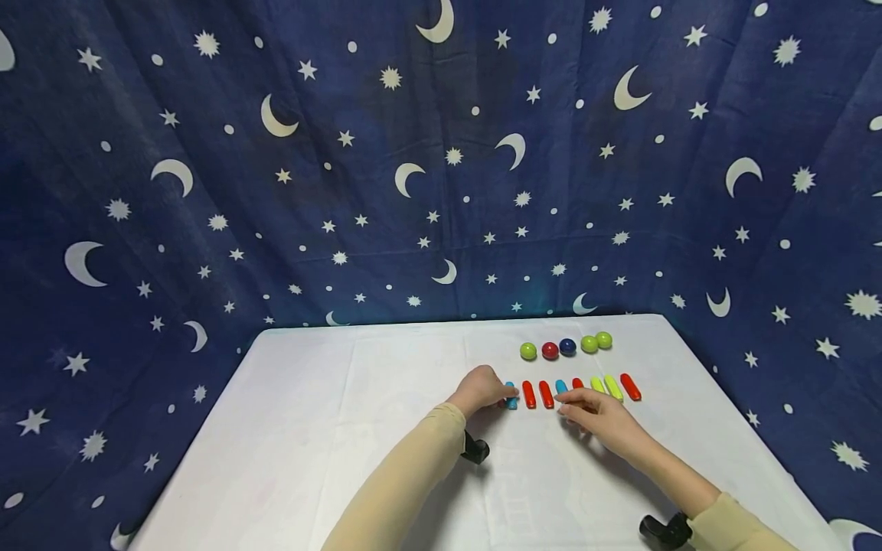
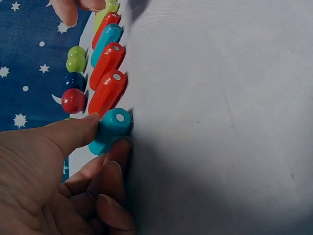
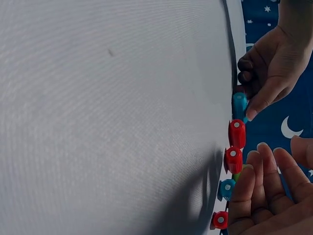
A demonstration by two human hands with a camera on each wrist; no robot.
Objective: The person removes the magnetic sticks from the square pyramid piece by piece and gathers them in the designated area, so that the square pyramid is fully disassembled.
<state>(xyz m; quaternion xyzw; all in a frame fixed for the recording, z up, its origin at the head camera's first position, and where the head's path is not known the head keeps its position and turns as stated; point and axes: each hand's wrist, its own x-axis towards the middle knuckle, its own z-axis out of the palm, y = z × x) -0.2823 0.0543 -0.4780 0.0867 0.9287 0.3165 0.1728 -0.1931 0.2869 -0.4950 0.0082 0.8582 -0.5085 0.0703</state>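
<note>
A row of small capsule-shaped plastic pieces runs across the white table. At its left end, my left hand [image 1: 478, 389] pinches a blue capsule piece [image 2: 113, 126] between thumb and fingers. Two red capsule pieces [image 1: 529, 394] lie just right of it, followed by a second blue capsule piece [image 1: 561, 386]. Over the middle of the row hovers my right hand [image 1: 606, 419], fingers extended and holding nothing, partly covering another red capsule piece [image 1: 577, 383]. Farther right are two yellow-green capsule pieces [image 1: 613, 387] and a red end capsule piece [image 1: 630, 386].
Behind the row sit several small balls: a green ball [image 1: 527, 351], a red ball [image 1: 550, 350], a dark blue ball [image 1: 567, 347] and two more green balls [image 1: 589, 344]. A dark blue curtain [image 1: 455, 199] with moons and stars surrounds the table [image 1: 331, 444].
</note>
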